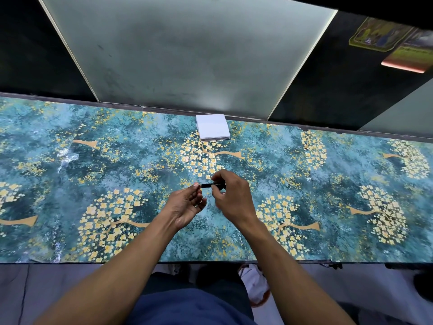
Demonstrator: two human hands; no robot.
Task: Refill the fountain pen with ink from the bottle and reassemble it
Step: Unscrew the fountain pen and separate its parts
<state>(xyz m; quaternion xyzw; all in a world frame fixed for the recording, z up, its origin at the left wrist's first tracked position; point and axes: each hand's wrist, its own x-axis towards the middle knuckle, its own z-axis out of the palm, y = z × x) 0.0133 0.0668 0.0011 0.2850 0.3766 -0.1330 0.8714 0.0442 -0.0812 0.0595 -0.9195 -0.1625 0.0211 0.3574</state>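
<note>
A short black fountain pen (212, 185) is held level above the middle of the patterned table (93, 165). My right hand (234, 195) grips its right end from above with thumb and fingers. My left hand (186, 205) pinches the pen's left tip between thumb and forefinger, palm turned up, other fingers loosely curled. No ink bottle is visible in the head view. Part of the pen is hidden under my right fingers.
A small stack of white paper squares (212, 127) lies at the table's far edge, beyond my hands. A frosted glass panel (187, 55) rises behind the table. Colourful cards (384, 36) hang at upper right. The table's near edge runs just below my forearms.
</note>
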